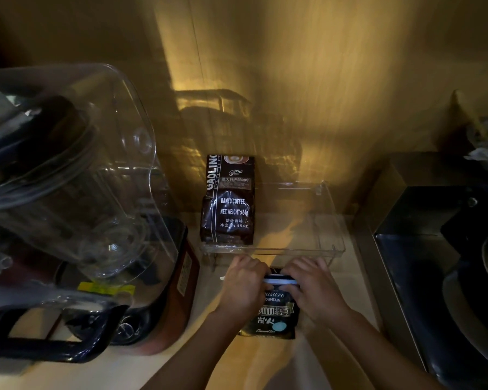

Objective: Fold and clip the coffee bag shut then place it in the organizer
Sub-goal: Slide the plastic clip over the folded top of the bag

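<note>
Coffee bag (273, 311), on surface: left hand (244, 285) and right hand (316, 288) clamped on folded top; press white clip (281, 281) fully closed, square across fold

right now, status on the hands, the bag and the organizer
Both hands, left and right, grip on clip across bag top. Bag on counter, not yet in organizer. Another coffee bag fills organizer's left; right side free.

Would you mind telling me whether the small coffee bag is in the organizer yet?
Not yet. The small coffee bag lies on the counter before the clear organizer, both hands pressing a white clip across its top.
</note>
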Tool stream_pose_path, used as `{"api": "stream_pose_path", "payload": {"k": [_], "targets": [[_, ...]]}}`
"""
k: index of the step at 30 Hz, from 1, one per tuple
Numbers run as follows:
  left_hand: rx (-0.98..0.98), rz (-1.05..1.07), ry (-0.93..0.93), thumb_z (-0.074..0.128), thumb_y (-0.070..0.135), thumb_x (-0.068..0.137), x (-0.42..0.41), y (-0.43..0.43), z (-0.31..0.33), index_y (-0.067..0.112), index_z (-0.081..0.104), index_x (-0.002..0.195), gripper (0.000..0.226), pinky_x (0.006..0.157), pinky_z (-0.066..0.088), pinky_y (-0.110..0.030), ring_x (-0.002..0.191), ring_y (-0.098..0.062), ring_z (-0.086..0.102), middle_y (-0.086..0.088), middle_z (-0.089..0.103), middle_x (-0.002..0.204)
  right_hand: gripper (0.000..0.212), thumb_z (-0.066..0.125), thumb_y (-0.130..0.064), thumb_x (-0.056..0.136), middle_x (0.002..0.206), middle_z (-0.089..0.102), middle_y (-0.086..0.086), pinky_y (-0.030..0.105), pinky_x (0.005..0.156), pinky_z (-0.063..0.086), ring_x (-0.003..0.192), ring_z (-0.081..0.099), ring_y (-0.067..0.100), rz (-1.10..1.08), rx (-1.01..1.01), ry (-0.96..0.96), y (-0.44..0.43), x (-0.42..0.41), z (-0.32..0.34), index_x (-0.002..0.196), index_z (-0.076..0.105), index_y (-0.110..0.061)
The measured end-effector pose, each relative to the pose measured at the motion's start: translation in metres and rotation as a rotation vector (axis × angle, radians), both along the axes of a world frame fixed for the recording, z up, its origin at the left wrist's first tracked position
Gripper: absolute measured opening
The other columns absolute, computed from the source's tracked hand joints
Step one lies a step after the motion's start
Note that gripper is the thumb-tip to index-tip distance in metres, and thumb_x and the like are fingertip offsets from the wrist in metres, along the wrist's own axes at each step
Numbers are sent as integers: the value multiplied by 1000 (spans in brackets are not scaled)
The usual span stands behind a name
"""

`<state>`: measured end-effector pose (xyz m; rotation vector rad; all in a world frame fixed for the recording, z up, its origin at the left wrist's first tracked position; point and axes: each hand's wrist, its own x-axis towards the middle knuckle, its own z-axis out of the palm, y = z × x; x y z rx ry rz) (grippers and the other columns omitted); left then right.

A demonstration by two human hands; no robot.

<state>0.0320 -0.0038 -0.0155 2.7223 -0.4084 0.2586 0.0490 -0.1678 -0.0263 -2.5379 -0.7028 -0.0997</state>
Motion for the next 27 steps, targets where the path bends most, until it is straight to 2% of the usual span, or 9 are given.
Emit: {"api": "stream_pose_path", "payload": {"k": [4, 8, 11, 14, 20, 23, 27], "targets": [[-48, 0, -27, 77, 13, 64, -2, 4, 1, 10, 67, 77, 16, 71, 28, -28, 72, -27, 60, -9, 69, 71, 13, 67, -10, 74, 91, 65, 4, 27, 80, 26, 90, 55, 21, -9, 34, 11, 6, -2, 5, 87, 63, -9], [-2, 24, -34, 66, 27, 77, -7, 10, -2, 17, 64, 93, 19, 81, 24, -29, 91, -21, 55, -2, 68, 91, 14, 69, 3, 66, 79, 64, 15, 35, 73, 37, 78, 58, 32, -15, 68, 13, 10, -9, 3, 77, 61, 0], [6, 52, -16, 60, 28, 82, -8, 15, -2, 19, 62, 99, 19, 85, 23, -29, 97, -18, 52, 0, 66, 99, 10, 64, 0, 70, 81, 64, 16, 36, 74, 36, 79, 57, 32, -11, 77, 1, 9, -8, 4, 80, 61, 1], [10, 55, 0, 62, 23, 81, -7, 14, 0, 13, 64, 97, 19, 87, 30, -31, 95, -22, 54, -5, 68, 98, 11, 64, -5, 75, 88, 64, 11, 32, 78, 32, 86, 55, 27, 8, 45, -3, 6, -6, 4, 86, 61, -3], [-17, 54, -10, 73, 8, 66, -10, 9, 4, 8, 68, 77, 12, 73, 44, -35, 72, -27, 61, -11, 70, 73, 16, 60, -24, 82, 99, 59, -2, 21, 78, 18, 96, 48, 16, 53, -65, -46, 8, -2, 6, 94, 57, -14], [-33, 64, -19, 73, 3, 58, -13, 1, 2, 9, 67, 72, 16, 67, 35, -29, 65, -26, 60, -8, 69, 66, 13, 62, -16, 80, 96, 62, 4, 23, 80, 21, 94, 52, 22, 68, -86, -47, 11, -5, 6, 91, 59, -10], [-88, 80, -35, 67, 14, 73, -15, -4, -2, 12, 66, 85, 12, 76, 28, -29, 82, -24, 58, -6, 69, 83, 11, 63, -7, 78, 92, 63, 10, 27, 82, 29, 90, 53, 26, 29, -58, -15, 7, -7, 7, 89, 60, -4]]}}
